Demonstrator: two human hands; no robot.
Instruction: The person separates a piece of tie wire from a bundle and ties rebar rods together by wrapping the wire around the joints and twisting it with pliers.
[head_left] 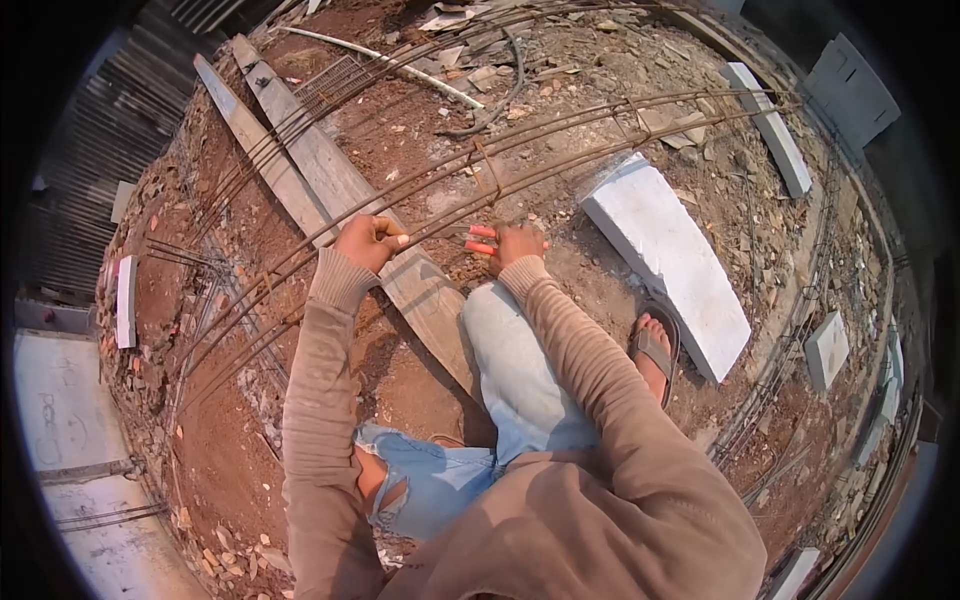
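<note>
Rebar cage (500, 189) ran from eight o'clock up to two: long, thin rods, rust-brown, ribbing too fine to make out. Bent square tie (490, 168) joined the rods near twelve. Left hand (366, 243), toward ten, had closed on the cage's lower rod, thumb and forefinger drawn together; could not tell if wire was pinched there too. Right hand (520, 243), toward one, was clenched round a red-handled tool (481, 231), two bright grips poking out leftward, working end not made out. Beneath the cage, between ten and eleven, lay a weathered wooden plank (310, 150). White block (670, 265), chipped along one edge, lay toward three. Pale panel (65, 395), between eight and nine, bore scrawled marks, illegible.
</note>
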